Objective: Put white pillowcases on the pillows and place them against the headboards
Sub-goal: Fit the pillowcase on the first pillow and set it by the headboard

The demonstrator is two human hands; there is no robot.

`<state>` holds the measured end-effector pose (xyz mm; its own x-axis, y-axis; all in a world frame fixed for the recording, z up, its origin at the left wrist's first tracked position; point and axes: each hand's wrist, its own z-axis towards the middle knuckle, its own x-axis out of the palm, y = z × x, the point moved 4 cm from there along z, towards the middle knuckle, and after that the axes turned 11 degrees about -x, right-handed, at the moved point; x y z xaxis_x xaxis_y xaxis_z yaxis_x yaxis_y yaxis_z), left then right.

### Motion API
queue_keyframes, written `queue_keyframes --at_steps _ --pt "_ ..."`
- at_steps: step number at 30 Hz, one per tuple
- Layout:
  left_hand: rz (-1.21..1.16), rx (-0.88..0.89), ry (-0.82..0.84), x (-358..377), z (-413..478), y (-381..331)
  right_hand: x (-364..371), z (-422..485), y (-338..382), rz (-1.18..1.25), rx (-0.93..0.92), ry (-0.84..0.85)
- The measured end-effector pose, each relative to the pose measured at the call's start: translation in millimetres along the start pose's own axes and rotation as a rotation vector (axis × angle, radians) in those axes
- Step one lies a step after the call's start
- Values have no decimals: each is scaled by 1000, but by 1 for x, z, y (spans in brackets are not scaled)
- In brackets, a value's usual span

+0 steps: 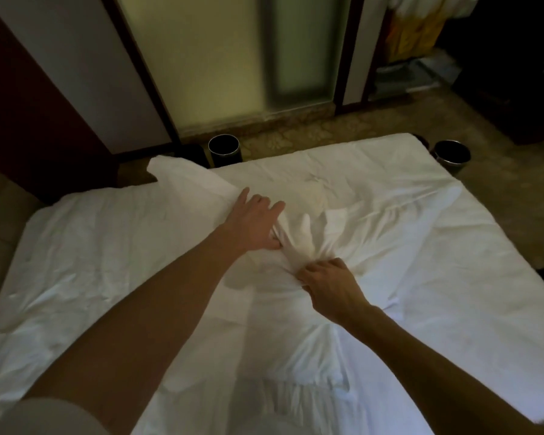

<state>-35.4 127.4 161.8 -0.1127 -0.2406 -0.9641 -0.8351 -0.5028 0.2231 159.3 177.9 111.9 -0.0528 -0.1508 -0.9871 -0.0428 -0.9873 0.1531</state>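
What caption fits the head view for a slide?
Left hand and right hand grip a bunched white pillowcase on the bed; two bins stand beyond.

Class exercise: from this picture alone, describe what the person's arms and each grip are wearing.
The left arm and right arm are bare, with no watch or band at either wrist. The left grip and right grip wear no gloves; no ring shows. A pale short sleeve covers the left upper arm at the lower corner. No right sleeve is in view.
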Motion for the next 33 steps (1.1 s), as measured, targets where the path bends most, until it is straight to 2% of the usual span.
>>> queue_keyframes --at_steps 3,5,8,10,16,20,26,33 --pt "80 7 101 -7 -25 -5 -2 -18 16 -35 -25 122" --pt "111 9 101 -10 -43 -9 -14 -21 24 -65 -23 121" --pt "119 1 36 -9 -69 -11 -51 -16 30 -139 -31 -136" --pt "111 -6 -16 -11 -86 -8 -70 -10 29 -167 -13 -222" --pt "61 -91 -55 -12 -122 9 -70 2 24 -109 -4 62" --pt "93 -181 -72 -16 -139 27 -66 10 33 20 23 211" --pt "111 -282 -102 -16 -162 57 -62 31 45 150 -24 238" --pt "77 -327 -122 -18 -177 73 -69 58 56 232 33 295"
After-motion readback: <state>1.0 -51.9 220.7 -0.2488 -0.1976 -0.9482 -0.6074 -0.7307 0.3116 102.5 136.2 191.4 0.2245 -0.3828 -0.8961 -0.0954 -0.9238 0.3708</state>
